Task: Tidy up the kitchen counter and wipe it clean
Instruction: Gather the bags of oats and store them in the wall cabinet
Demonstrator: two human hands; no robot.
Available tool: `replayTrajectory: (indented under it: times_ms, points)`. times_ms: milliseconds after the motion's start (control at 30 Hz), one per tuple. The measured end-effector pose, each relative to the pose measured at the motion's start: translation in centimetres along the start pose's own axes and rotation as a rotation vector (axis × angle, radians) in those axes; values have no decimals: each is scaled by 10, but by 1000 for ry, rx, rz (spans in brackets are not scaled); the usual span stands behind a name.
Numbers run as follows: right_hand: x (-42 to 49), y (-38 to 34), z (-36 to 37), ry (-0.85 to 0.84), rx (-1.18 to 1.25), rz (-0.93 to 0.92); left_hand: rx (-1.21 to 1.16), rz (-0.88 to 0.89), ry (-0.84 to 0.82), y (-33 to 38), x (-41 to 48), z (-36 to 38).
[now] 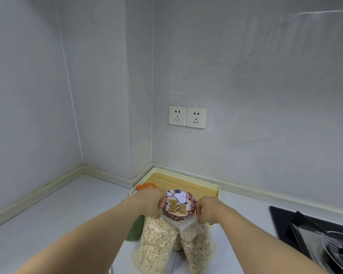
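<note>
Clear oat bag [158, 246] upright on the grey bench [67, 210], long axis vertical, mouth bunched straight below a round printed lid [179, 204] at centre, just in front of the wooden tray [186, 179]; left hand [149, 202] closed on lid edge and bag neck from one side, right hand [208, 211] pinched on the film at the other, both grips narrow and equally near. Readable on the lid: "DOG" in yellow, above it likely "YEAR OF THE", partly blurred, beside a white cartoon dog. Probably mid-sealing; next move likely down along the neck, both hands already there.
</note>
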State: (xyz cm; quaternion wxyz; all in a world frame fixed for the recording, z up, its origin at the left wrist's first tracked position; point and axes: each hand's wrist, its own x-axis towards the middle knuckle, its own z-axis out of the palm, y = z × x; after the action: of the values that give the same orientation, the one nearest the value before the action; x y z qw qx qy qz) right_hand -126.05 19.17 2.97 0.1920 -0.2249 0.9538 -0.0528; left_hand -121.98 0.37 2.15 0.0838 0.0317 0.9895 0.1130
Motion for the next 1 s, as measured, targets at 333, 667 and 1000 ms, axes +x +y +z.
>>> replayTrajectory:
  times_ms: [333, 667, 1000]
  points:
    - [-7, 3, -12, 4, 143, -98, 207, 32, -16, -1, -5, -2]
    - [-17, 4, -15, 18, 153, -142, 222, 116, -24, -2, -10, -7]
    - [-39, -18, -89, 71, 388, -155, -107, 26, -134, 15, -44, -97]
